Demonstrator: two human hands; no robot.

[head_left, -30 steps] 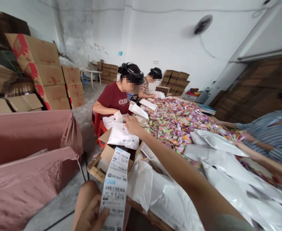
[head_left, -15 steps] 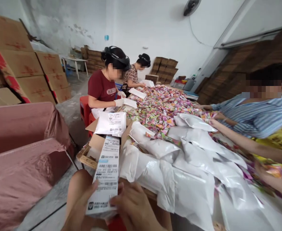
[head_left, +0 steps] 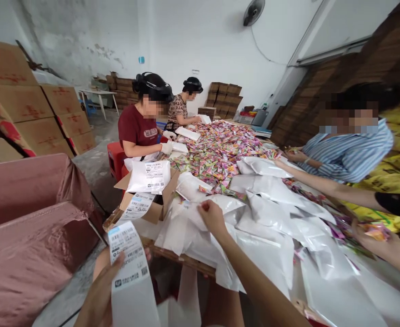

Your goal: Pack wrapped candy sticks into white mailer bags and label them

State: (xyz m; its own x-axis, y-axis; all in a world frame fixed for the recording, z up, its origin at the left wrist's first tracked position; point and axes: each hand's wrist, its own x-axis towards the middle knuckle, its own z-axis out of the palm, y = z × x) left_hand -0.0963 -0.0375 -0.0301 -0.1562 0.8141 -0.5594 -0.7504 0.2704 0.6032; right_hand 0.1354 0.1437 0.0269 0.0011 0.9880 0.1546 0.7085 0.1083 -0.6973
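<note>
In my left hand (head_left: 101,290) is a strip of printed shipping labels (head_left: 128,254), gripped near my lap, with bare white backing hanging below the printed part. More of the label strip (head_left: 138,205) runs back to the open cardboard box (head_left: 168,193). My right hand (head_left: 213,220) is over the white plastic mailing bags (head_left: 193,227), fingers pinched together. Faint small print shows just left of those fingertips; whatever they hold is unclear. A labelled white bag (head_left: 148,177) lies on top of the box.
Colourful small packets (head_left: 217,150) are heaped across the table. Two people in head-worn gear sit at the far left side; another person in a striped shirt (head_left: 350,150) and someone's bare arms reach in from the right. A pink cloth-covered bin (head_left: 26,236) stands left.
My right hand has left the label strip and moved up over the white bags. The strip in my left hand has shifted left, and blank backing now shows below the label.
</note>
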